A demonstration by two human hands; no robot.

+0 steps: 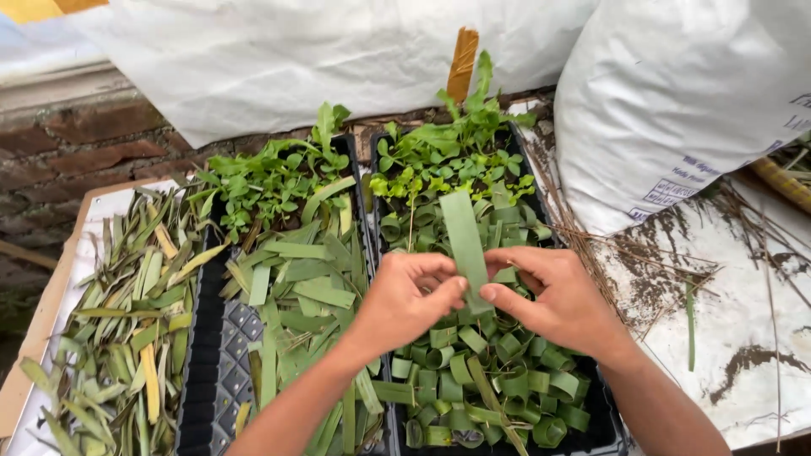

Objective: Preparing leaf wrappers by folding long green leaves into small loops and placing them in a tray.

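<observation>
I see two big white sacks (676, 93) across the top of the view, one spread behind the trays and one bulging at the right over a soil-smeared white sheet (743, 338) strewn with dry stalks. Below them, a pale board (38, 329) at the left carries a loose heap of cut leaf pieces (127, 321), green and yellowing, lying mostly lengthwise away from me.

Next come two black seedling trays side by side. The left tray (215, 355) has green seedlings (270, 177) at its far end, flat leaf strips (304, 287) scattered over its middle and bare cells at its near left corner. The right tray (604, 426) has more seedlings at the far end, and the rest of it is packed with small rolled leaf rings (498, 380) standing in the cells.

My two hands meet over the middle of the right tray. My left hand (405, 300) and my right hand (562, 295) both pinch the lower end of one flat green leaf strip (463, 232). Its long axis runs nearly straight away from me, leaning slightly left at the top; its free, squarely cut end points toward the seedlings, and its near end sits between my thumbs. The left fingers (431, 266) are curled and clenched on the strip's left edge; the right fingers (528, 257) close on its right edge, thumb tip pressed on its face. The strip is held just above the leaf rings.
</observation>
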